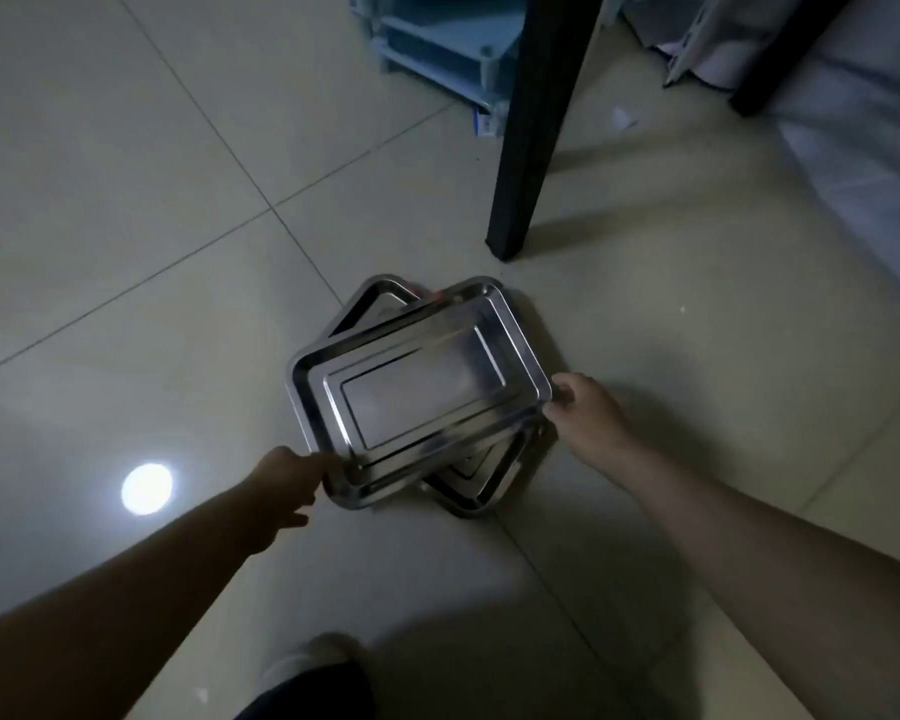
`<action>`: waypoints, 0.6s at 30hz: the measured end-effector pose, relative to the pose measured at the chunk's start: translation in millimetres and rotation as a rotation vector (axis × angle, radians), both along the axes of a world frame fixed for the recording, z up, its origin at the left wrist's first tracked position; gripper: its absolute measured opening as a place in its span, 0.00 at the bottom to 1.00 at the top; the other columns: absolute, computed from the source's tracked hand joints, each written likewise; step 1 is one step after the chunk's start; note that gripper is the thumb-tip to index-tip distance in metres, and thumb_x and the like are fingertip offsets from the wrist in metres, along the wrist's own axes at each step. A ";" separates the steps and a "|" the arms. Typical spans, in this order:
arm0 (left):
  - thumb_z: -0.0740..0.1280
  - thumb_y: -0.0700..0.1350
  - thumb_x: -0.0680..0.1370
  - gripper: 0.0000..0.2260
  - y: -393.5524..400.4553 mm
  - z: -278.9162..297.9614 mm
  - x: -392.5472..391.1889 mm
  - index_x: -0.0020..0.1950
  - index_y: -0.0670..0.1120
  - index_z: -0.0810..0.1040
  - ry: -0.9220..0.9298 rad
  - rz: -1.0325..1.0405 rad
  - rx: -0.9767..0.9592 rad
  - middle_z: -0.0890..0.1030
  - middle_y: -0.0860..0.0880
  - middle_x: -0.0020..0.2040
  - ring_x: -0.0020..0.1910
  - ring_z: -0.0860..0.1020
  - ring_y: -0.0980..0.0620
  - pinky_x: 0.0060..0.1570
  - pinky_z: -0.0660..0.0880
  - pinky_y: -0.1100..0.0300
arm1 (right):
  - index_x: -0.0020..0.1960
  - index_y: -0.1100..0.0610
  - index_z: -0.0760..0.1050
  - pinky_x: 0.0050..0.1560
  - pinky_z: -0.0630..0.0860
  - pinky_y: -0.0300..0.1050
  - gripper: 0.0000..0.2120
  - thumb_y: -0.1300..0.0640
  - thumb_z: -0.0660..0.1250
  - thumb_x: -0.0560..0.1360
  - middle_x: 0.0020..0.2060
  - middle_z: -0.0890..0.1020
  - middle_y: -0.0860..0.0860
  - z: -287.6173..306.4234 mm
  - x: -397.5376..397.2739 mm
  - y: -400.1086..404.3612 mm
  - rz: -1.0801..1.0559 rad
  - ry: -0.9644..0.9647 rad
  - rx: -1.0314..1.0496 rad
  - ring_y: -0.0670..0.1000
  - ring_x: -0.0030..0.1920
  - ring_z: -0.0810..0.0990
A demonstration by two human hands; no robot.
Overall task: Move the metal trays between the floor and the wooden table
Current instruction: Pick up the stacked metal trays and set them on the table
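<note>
A stack of shiny rectangular metal trays lies on the tiled floor in the middle of the head view. The top tray sits crosswise over a lower tray, whose corners stick out at the far left and near right. My left hand pinches the top tray's near left corner. My right hand grips its right corner by the rim. Whether the top tray is lifted off the stack I cannot tell. The wooden table's top is out of view.
A black table leg stands on the floor just beyond the trays. A blue plastic rack lies at the back, with white material at the right. My shoe shows at the bottom. A lamp reflection glares at left.
</note>
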State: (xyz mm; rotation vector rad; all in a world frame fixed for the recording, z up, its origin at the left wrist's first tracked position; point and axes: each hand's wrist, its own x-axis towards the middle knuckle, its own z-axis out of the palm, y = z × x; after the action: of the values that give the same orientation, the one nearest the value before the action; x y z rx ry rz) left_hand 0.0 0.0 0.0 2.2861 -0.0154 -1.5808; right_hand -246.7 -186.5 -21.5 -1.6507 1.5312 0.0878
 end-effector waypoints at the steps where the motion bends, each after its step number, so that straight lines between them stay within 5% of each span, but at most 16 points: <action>1: 0.70 0.47 0.77 0.15 -0.9 -6.7 1.9 0.57 0.39 0.72 0.013 -0.016 0.000 0.75 0.42 0.54 0.58 0.74 0.40 0.53 0.75 0.46 | 0.70 0.60 0.69 0.62 0.69 0.44 0.22 0.61 0.63 0.76 0.67 0.73 0.58 -6.5 3.1 -4.3 0.004 0.009 -0.002 0.58 0.64 0.75; 4: 0.68 0.48 0.78 0.14 -10.1 -19.1 7.6 0.55 0.38 0.77 0.030 -0.059 -0.023 0.80 0.41 0.52 0.53 0.78 0.42 0.52 0.76 0.48 | 0.77 0.59 0.60 0.69 0.64 0.46 0.28 0.62 0.61 0.78 0.74 0.64 0.58 -19.5 14.8 -17.2 0.034 0.021 0.018 0.58 0.72 0.67; 8: 0.65 0.42 0.80 0.10 -18.1 -27.8 11.3 0.52 0.35 0.79 -0.041 -0.003 -0.075 0.84 0.38 0.47 0.45 0.82 0.42 0.39 0.79 0.53 | 0.74 0.61 0.64 0.68 0.69 0.52 0.26 0.61 0.61 0.77 0.70 0.69 0.61 -34.6 29.0 -25.8 0.025 0.053 -0.003 0.61 0.67 0.72; 13: 0.67 0.36 0.77 0.07 -17.3 -34.5 11.5 0.52 0.34 0.77 -0.118 0.003 -0.070 0.83 0.36 0.47 0.43 0.83 0.41 0.34 0.80 0.54 | 0.55 0.59 0.78 0.53 0.76 0.49 0.12 0.61 0.64 0.72 0.52 0.80 0.62 -42.8 31.2 -26.9 -0.002 0.111 -0.109 0.62 0.51 0.78; 15: 0.66 0.33 0.76 0.06 -17.4 -36.1 13.4 0.52 0.35 0.73 -0.222 0.004 -0.062 0.79 0.38 0.46 0.41 0.80 0.43 0.38 0.81 0.50 | 0.39 0.57 0.75 0.43 0.74 0.46 0.05 0.64 0.63 0.71 0.40 0.79 0.59 -34.2 32.3 -23.9 -0.063 0.062 -0.138 0.58 0.41 0.77; 18: 0.65 0.32 0.76 0.09 -19.9 -32.7 16.3 0.56 0.38 0.71 -0.367 0.048 -0.108 0.75 0.43 0.40 0.40 0.77 0.43 0.42 0.79 0.47 | 0.33 0.57 0.72 0.36 0.74 0.50 0.09 0.66 0.64 0.70 0.31 0.75 0.56 -21.2 31.5 -22.0 -0.210 -0.078 -0.095 0.55 0.34 0.74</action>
State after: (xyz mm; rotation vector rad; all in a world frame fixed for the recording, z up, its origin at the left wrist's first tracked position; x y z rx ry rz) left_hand 16.3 -19.9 -32.7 2.4363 -0.1339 -1.0906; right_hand -215.3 -208.6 -42.7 -1.5370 1.6606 -0.1625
